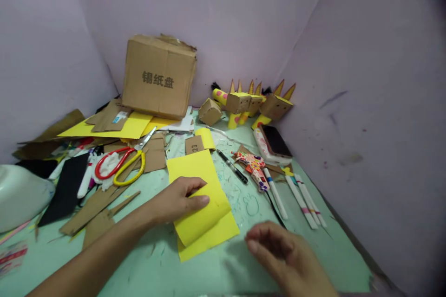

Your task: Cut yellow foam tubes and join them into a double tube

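A craft table in a plain-walled corner. Beyond the left hand (pixel 177 199) lie scissors (pixel 120 167), cardboard scraps (pixel 153 155) and a cardboard box (pixel 158 76). Past the right hand (pixel 282 250) are markers (pixel 303 199) and cardboard animals (pixel 258 102) on the scribbled green tabletop (pixel 244 204).

The left forearm (pixel 104 253) enters from the lower left of the frame and runs up toward the centre, bare, wrist nearly straight. The left hand (pixel 174 200) lies palm down just left of centre, its thumb stretched out to the right and its fingers bent at the knuckles, tips tucked out of sight. The right hand (pixel 284 254) hangs at the lower right of centre, slightly blurred, back upward, fingers loosely curled and pointing left, holding nothing.
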The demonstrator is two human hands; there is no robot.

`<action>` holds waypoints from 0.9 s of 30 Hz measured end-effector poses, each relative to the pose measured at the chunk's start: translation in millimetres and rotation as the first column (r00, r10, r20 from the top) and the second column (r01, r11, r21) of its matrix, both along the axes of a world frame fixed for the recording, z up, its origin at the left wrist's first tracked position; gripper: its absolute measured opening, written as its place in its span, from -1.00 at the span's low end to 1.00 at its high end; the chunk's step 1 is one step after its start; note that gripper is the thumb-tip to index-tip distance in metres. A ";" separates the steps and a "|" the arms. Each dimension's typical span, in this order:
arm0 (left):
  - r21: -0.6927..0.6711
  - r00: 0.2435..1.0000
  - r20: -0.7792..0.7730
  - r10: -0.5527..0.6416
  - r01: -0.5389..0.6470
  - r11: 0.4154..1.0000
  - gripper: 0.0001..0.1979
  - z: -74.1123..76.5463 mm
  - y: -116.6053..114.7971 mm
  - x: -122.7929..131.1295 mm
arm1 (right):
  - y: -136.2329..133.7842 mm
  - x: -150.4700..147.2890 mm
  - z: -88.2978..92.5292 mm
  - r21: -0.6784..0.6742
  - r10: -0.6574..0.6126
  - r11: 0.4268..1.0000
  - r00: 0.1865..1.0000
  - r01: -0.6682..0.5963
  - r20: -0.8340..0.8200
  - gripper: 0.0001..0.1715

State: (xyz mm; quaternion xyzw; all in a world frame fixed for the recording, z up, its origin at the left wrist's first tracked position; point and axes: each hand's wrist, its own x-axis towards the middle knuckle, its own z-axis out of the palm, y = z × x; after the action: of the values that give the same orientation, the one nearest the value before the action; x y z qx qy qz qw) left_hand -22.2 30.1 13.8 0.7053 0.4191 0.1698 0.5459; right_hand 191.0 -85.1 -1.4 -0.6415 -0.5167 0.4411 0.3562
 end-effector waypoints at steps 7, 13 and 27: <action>0.376 0.960 -0.243 0.139 -0.038 0.926 -0.56 2.2 -17.3 -4.8 | 47.3 9.3 -5.8 0.136 0.169 0.971 0.967 -0.197 0.190 -0.41; 0.453 0.880 -0.458 0.127 0.109 0.885 -0.23 -3.1 -54.5 -9.5 | 62.9 12.2 -24.0 0.332 0.443 0.748 0.805 -0.575 0.396 0.09; 0.639 0.923 -0.362 0.133 0.142 0.756 -0.58 -24.7 -62.2 3.9 | 76.1 0.9 -37.9 0.546 0.452 0.546 0.773 -0.635 0.445 -0.30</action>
State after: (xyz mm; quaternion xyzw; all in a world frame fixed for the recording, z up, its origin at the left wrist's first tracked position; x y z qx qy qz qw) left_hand -18.3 -32.1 -10.9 0.8712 0.4304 0.1618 0.1721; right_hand 192.0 -8.9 -39.3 -0.3247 -0.8537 0.2279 0.3373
